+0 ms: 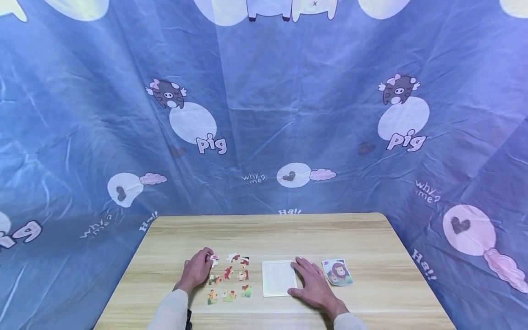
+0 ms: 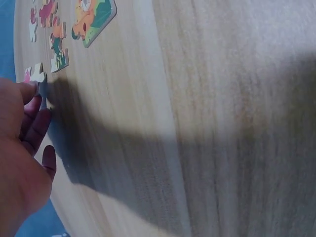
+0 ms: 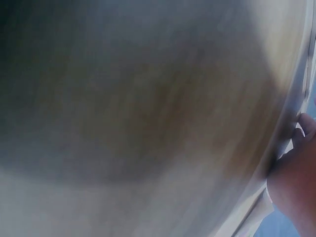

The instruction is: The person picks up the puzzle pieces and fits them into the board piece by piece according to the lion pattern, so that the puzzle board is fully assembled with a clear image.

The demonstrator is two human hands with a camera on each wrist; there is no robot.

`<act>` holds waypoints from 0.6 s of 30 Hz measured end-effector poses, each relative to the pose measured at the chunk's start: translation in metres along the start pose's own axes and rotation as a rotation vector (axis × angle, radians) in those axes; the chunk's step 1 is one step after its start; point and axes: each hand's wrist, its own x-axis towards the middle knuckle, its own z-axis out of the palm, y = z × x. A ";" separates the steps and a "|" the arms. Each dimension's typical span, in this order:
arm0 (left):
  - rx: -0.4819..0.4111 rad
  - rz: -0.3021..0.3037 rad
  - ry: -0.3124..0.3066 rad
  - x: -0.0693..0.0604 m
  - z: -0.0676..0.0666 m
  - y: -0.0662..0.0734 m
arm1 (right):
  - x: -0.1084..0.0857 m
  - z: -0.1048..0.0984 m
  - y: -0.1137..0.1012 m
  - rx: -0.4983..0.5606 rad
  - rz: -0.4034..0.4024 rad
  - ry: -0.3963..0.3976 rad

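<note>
At the left, my left hand (image 1: pixel 198 269) pinches the edge of a white and pink puzzle piece (image 1: pixel 214 260) between thumb and finger. In the left wrist view that piece (image 2: pixel 37 74) is at the tabletop, and my left hand (image 2: pixel 22 143) keeps its other fingers loosely bent. Several loose puzzle pieces (image 1: pixel 228 273) in red, orange and green lie in rough rows beside it. My right hand (image 1: pixel 311 283) rests at the right side of a white puzzle tray (image 1: pixel 264 279), fingers spread along it. Only part of the right hand (image 3: pixel 296 168) shows in the right wrist view.
A picture card (image 1: pixel 338 272) with a lion on it lies right of my right hand. Everything rests on a light wooden table (image 1: pixel 264 233). Blue printed cloth (image 1: pixel 264 114) hangs behind the table and at both sides.
</note>
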 end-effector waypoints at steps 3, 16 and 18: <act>-0.036 -0.020 0.008 -0.001 0.000 -0.001 | 0.000 0.000 -0.001 -0.009 -0.002 -0.002; -0.184 -0.038 0.060 -0.010 0.001 0.007 | -0.004 -0.001 0.001 -0.011 -0.001 0.001; -0.189 -0.024 0.060 -0.011 0.003 0.009 | -0.005 -0.001 0.001 -0.010 -0.001 -0.001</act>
